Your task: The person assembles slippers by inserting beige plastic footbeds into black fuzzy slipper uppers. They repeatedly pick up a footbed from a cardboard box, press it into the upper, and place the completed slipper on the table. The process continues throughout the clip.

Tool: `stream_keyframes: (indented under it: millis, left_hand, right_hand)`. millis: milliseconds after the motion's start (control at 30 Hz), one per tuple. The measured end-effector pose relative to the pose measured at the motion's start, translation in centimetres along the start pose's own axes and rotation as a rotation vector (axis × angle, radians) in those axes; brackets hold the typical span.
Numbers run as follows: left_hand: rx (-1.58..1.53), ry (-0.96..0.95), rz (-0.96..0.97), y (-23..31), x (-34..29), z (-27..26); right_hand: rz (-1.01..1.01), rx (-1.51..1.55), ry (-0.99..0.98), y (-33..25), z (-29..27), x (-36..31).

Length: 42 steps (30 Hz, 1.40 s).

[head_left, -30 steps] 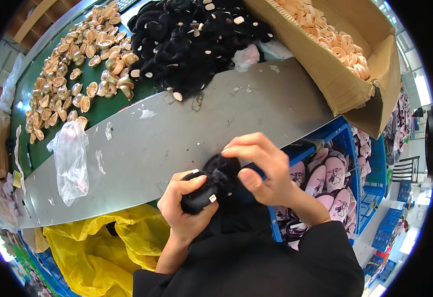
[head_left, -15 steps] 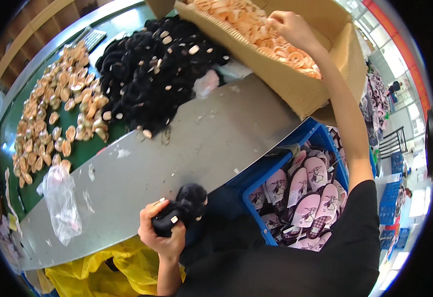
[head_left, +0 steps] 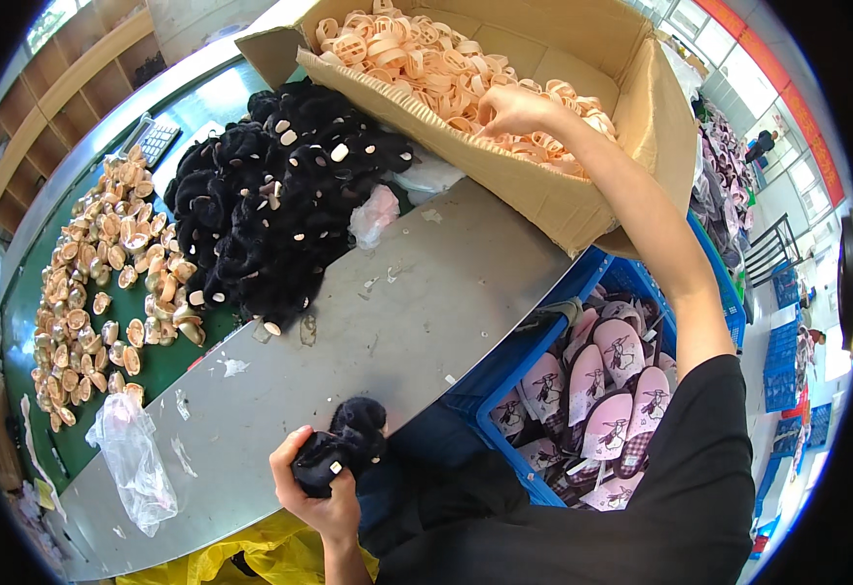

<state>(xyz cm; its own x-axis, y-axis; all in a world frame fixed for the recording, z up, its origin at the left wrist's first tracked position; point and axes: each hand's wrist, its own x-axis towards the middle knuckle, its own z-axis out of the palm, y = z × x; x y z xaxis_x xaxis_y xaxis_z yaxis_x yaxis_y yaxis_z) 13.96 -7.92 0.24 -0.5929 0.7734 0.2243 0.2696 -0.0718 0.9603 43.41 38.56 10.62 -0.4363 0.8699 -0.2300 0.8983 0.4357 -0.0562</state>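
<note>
My left hand (head_left: 314,492) grips a black fluffy pompom piece (head_left: 342,448) with a small tan tag, held low by the near edge of the grey metal table (head_left: 417,302). My right hand (head_left: 512,105) reaches far out into a large cardboard box (head_left: 582,210) full of beige plastic ring parts (head_left: 417,58), its fingers curled among them; whether it holds one I cannot tell. A big heap of black fluffy pieces (head_left: 271,195) lies on the table left of the box.
Beige shell-shaped parts (head_left: 95,292) cover the green surface at left. A clear plastic bag (head_left: 134,458) lies at the table's near left. A blue crate (head_left: 543,380) of pink slippers stands below right; a yellow bag (head_left: 241,561) sits under my left hand.
One second ago both hands worked the black piece together. My right hand has since left it and reached up into the cardboard box; my left hand keeps the black piece.
</note>
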Motion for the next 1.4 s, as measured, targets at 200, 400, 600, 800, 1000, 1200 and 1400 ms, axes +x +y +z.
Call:
stream_keyframes:
  millis: [200, 400, 600, 800, 1000, 1200, 1400]
  left_hand:
    - [0.01, 0.004, 0.02, 0.4, -0.4, -0.3]
    - [0.015, 0.024, 0.058, 0.4, -0.7, -0.9]
    - [-0.125, 0.036, -0.124, 1.2, -0.2, 0.3]
    - [-0.091, -0.084, -0.193, 1.8, -0.7, -0.3]
    - [-0.257, 0.022, -0.242, 1.7, -1.5, -0.2]
    - [-0.161, -0.058, -0.192, 1.5, -1.7, -0.9]
    - [-0.25, 0.008, -0.251, 1.2, -1.7, -0.6]
  right_hand:
    - [-0.004, 0.062, 0.165, -0.9, -1.3, -0.5]
    - [-0.337, 0.815, 0.477, -10.0, -3.8, -6.0]
    - [-0.813, 0.663, 0.531, -23.7, 5.7, -15.9]
    - [-0.853, 1.112, 0.513, -31.2, 12.7, -19.9]
    - [-0.85, 1.298, 0.506, -33.7, 16.3, -21.7]
    - [-0.792, 1.22, 0.796, -31.6, 14.8, -21.3]
    - [-0.526, 1.756, 0.064, -30.9, 15.0, -24.8]
